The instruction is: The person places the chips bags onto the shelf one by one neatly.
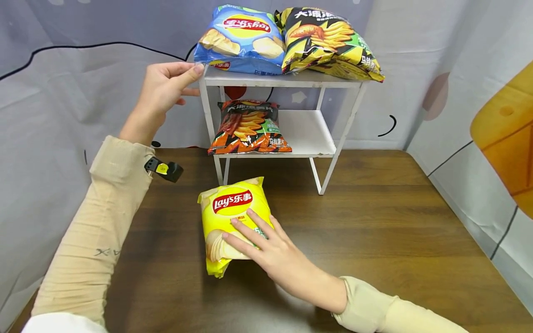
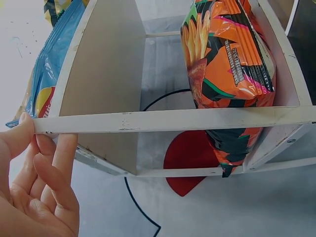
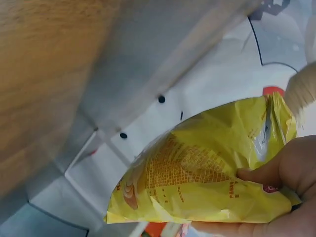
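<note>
My right hand (image 1: 283, 259) holds a yellow Lay's chip bag (image 1: 226, 219) over the table, fingers spread across its printed front. In the right wrist view, the thumb presses the back of the bag (image 3: 192, 173). At the upper left, my left hand (image 1: 164, 90) pinches the top left corner of a white two-tier shelf (image 1: 266, 81). The left wrist view has the thumb and fingers on opposite sides of the shelf's post (image 2: 148, 121). Close to that hand, a blue Lay's bag (image 1: 241, 41) lies on the top tier.
Beside the blue bag lies a black-and-yellow chip bag (image 1: 329, 41), overhanging the top tier's right end. An orange-and-black chip bag (image 1: 251, 127) occupies the lower tier's left part. The shelf stands on a brown wooden table (image 1: 383, 222), with printed cloth (image 1: 399, 60) behind.
</note>
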{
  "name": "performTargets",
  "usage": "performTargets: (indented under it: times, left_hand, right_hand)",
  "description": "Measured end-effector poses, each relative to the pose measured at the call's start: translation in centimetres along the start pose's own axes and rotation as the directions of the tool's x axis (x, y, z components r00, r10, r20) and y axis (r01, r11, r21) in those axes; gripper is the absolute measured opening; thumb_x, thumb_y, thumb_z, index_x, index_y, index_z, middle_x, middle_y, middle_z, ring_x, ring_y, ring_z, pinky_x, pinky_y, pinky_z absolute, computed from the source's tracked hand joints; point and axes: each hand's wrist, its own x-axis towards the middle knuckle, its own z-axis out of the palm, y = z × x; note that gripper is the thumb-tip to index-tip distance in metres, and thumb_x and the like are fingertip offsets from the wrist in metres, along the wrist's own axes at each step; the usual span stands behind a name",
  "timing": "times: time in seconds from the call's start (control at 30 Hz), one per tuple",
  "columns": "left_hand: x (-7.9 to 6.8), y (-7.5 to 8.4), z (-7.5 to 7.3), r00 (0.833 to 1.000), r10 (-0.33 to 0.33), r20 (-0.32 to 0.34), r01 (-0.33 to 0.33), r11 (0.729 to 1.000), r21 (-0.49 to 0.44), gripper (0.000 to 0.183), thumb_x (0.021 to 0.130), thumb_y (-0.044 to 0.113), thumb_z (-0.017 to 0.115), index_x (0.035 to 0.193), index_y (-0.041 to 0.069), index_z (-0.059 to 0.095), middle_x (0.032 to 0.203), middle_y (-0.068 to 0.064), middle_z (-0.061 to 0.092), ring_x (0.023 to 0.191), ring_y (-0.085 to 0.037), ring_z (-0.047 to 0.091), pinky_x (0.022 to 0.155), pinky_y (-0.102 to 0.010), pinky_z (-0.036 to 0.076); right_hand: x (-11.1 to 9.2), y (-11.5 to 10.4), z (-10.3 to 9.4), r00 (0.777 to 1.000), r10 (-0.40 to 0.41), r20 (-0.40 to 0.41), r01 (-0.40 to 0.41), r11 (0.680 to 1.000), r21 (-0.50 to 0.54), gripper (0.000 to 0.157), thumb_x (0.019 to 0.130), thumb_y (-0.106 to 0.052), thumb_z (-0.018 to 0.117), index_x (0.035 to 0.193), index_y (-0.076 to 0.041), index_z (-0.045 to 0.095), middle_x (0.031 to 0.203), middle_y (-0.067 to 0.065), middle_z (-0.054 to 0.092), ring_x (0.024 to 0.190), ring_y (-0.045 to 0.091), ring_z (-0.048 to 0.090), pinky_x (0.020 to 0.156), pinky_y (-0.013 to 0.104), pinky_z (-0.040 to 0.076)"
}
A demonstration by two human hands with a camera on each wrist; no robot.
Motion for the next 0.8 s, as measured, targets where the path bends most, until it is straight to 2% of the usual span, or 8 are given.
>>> performTargets:
  times: [0.13,0.2,0.3,0.4,0.57,0.67,0.8]
  left_hand:
    - [0.0,0.1,0.0,1.0,0.002,-0.002,-0.002,1.0,-0.006,0.033,0.086,0.037,0.072,0.109,0.014,0.071,0.091,0.015,0.067,0.064,0.0,0.069,0.052,-0.02,0.038]
    - [0.0,0.1,0.0,1.0,0.002,-0.004,-0.002,1.0,-0.012,0.033,0.086,0.037,0.072,0.109,0.014,0.071,0.09,0.016,0.067,0.063,0.0,0.069,0.051,-0.019,0.038]
    - [0.0,0.1,0.0,1.0,-0.001,-0.004,0.001,1.0,-0.015,0.032,0.086,0.036,0.072,0.109,0.014,0.072,0.09,0.015,0.067,0.063,0.0,0.069,0.051,-0.019,0.037]
    - [0.1,0.1,0.1,1.0,-0.007,-0.001,0.007,1.0,-0.008,0.032,0.085,0.037,0.072,0.108,0.014,0.072,0.093,0.014,0.067,0.064,0.0,0.069,0.052,-0.019,0.038]
    - [0.1,0.1,0.2,1.0,-0.008,0.001,0.008,1.0,0.001,0.033,0.086,0.038,0.072,0.109,0.015,0.072,0.096,0.014,0.066,0.064,0.0,0.069,0.053,-0.02,0.038]
    - [0.0,0.1,0.1,1.0,0.0,-0.002,0.0,1.0,0.002,0.034,0.086,0.037,0.071,0.11,0.014,0.071,0.094,0.014,0.066,0.064,0.0,0.068,0.053,-0.02,0.038]
    - [0.0,0.1,0.1,1.0,-0.006,-0.003,0.006,1.0,0.0,0.036,0.086,0.038,0.072,0.111,0.013,0.071,0.093,0.015,0.067,0.064,0.0,0.068,0.052,-0.019,0.039]
  right_hand:
    - [-0.7,0.9,-0.9,0.994,-0.063,-0.089,0.057,0.995,-0.077,0.073,0.084,0.008,0.065,0.145,-0.025,0.041,0.152,0.001,0.039,0.143,0.031,0.032,0.106,0.057,0.037]
    - [-1.0,1.2,-1.2,0.988,-0.096,-0.124,0.082,0.99,-0.111,0.061,0.092,0.002,0.057,0.144,-0.024,0.043,0.151,0.002,0.041,0.142,0.031,0.035,0.106,0.057,0.038]
    - [-1.6,1.6,-1.6,0.981,-0.112,-0.158,0.09,0.986,-0.141,0.046,0.102,-0.003,0.038,0.143,-0.023,0.045,0.149,0.003,0.043,0.14,0.032,0.037,0.106,0.056,0.038]
    - [-2.4,1.8,-2.0,0.981,-0.094,-0.171,0.068,0.986,-0.149,0.046,0.106,-0.007,0.023,0.142,-0.023,0.047,0.148,0.003,0.045,0.139,0.032,0.039,0.104,0.056,0.04]
    - [-3.7,1.8,-3.1,0.983,-0.055,-0.175,0.032,0.991,-0.133,0.052,0.106,-0.006,0.013,0.142,-0.022,0.047,0.149,0.003,0.045,0.138,0.034,0.04,0.101,0.059,0.041]
    - [-4.4,1.9,-3.9,0.98,-0.031,-0.198,0.007,0.993,-0.121,0.054,0.106,-0.005,0.013,0.14,-0.022,0.05,0.147,0.003,0.046,0.137,0.034,0.041,0.1,0.059,0.041]
    - [-4.7,2.3,-4.9,0.959,-0.013,-0.282,-0.018,0.994,-0.109,0.05,0.105,-0.003,0.02,0.135,-0.019,0.056,0.141,0.006,0.053,0.134,0.035,0.045,0.106,0.054,0.039]
